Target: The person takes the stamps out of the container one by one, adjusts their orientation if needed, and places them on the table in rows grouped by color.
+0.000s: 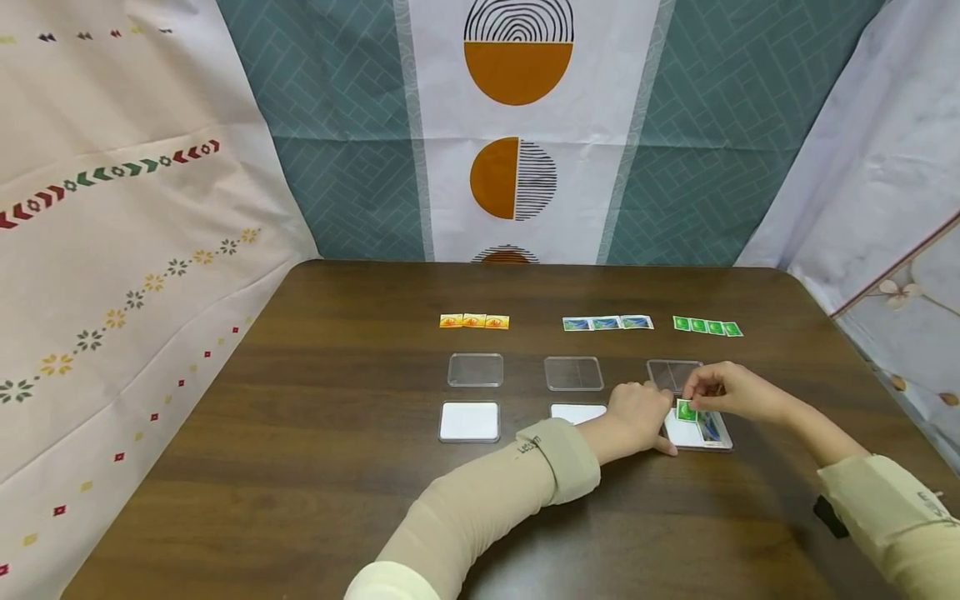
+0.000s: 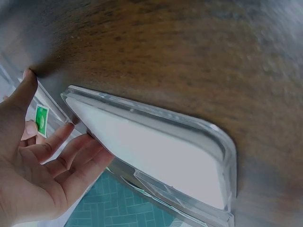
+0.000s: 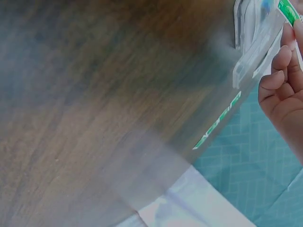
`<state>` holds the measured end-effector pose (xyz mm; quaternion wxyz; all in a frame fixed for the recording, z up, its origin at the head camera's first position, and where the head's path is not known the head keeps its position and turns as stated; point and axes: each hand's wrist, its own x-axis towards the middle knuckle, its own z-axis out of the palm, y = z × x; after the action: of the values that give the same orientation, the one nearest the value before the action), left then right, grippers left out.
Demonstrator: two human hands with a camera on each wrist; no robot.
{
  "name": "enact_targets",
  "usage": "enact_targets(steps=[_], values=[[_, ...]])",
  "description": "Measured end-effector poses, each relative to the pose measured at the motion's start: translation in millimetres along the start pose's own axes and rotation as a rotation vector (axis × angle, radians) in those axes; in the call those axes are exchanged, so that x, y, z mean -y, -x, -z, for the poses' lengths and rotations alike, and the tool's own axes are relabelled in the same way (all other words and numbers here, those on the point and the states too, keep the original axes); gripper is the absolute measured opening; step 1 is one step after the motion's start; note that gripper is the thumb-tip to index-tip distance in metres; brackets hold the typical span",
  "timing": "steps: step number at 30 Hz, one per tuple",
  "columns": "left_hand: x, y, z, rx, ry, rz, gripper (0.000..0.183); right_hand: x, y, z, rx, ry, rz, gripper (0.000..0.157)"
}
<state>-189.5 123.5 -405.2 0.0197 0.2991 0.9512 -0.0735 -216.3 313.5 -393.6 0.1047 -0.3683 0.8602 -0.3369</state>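
My right hand [image 1: 738,392] pinches a small green picture card [image 1: 686,411] with a white border, held tilted over the rightmost clear plastic case [image 1: 712,447]. Inside that case lies a white insert, with a blue-and-green picture card [image 1: 714,427] along its right side. At the case's left side is my left hand [image 1: 633,412], its thumb by the near corner and index finger by the far one. Below the left fingers in the left wrist view, a second case with a white insert [image 2: 147,139] shows. The green card [image 2: 41,120] appears beyond the left hand.
Another white-filled case [image 1: 469,422] sits to the left. Three clear lids [image 1: 476,370] lie in a row behind the cases. Farther back are rows of orange cards [image 1: 474,321], blue cards [image 1: 607,323] and green cards [image 1: 707,326]. A patterned curtain [image 1: 345,200] hangs behind the table.
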Motion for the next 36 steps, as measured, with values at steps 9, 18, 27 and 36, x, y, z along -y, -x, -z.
enact_targets(steps=[9,18,27,36], values=[[0.1,-0.6,0.8,-0.006,-0.005,0.007,0.064,-11,-5,7.9,0.006,-0.040,-0.016,0.005],[2.0,-1.6,1.5,0.002,-0.010,0.002,0.066,-20,-17,23.4,-0.049,-0.026,-0.080,0.006],[0.9,-2.5,1.8,0.021,0.014,-0.015,0.070,-31,-29,33.2,-0.109,0.020,-0.157,0.005],[1.8,-1.6,1.9,0.029,0.008,-0.021,0.072,-42,-55,44.7,-0.077,0.038,-0.261,0.007]])
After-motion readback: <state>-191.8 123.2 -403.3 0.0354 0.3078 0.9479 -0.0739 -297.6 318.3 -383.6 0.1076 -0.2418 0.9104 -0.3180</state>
